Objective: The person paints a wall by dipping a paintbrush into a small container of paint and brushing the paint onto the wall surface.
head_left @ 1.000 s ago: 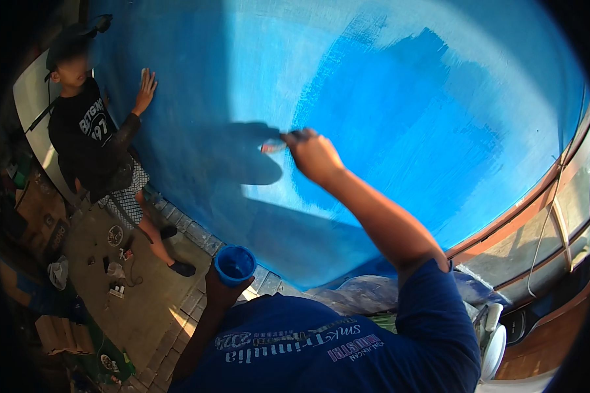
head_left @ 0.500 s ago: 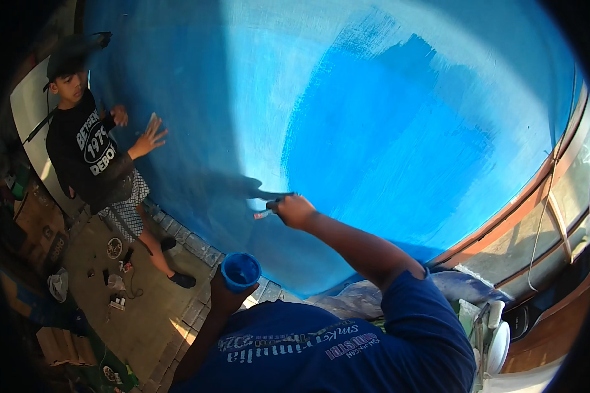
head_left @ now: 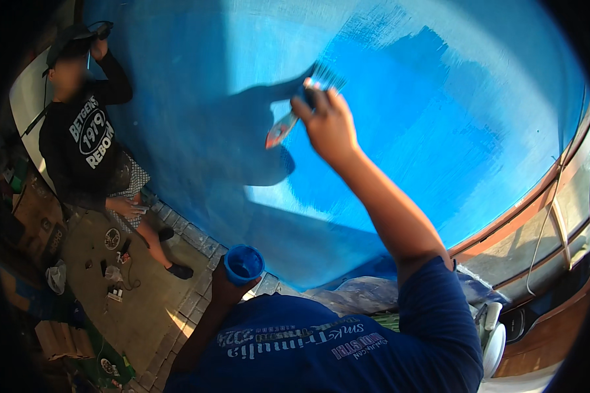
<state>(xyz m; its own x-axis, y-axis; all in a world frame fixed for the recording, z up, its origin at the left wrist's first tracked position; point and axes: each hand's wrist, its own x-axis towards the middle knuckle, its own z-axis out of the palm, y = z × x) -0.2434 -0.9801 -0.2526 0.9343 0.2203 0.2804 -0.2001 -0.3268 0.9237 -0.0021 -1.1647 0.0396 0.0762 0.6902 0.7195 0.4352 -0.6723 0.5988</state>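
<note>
With my right hand I grip a paintbrush, its handle slanting down to the left. The bristles point up and meet the wall, at the left edge of a brighter blue painted patch. The rest of the wall is a paler, streaky blue. Low in front of my body, my left hand is wrapped round a blue paint cup. Its open top faces up, and blue paint coats the inside. A dark shadow of my arm and hand falls across the wall left of the brush.
At the left stands another person in a black top, one hand raised at a cap. Small items and a cable lie on the floor there. Cardboard boxes line the far left. A reddish frame borders the wall at right.
My right hand has swung the brush up and to the right, onto the patch's edge. The cup has barely shifted. The other person has lifted one hand to the cap and lowered the other.
</note>
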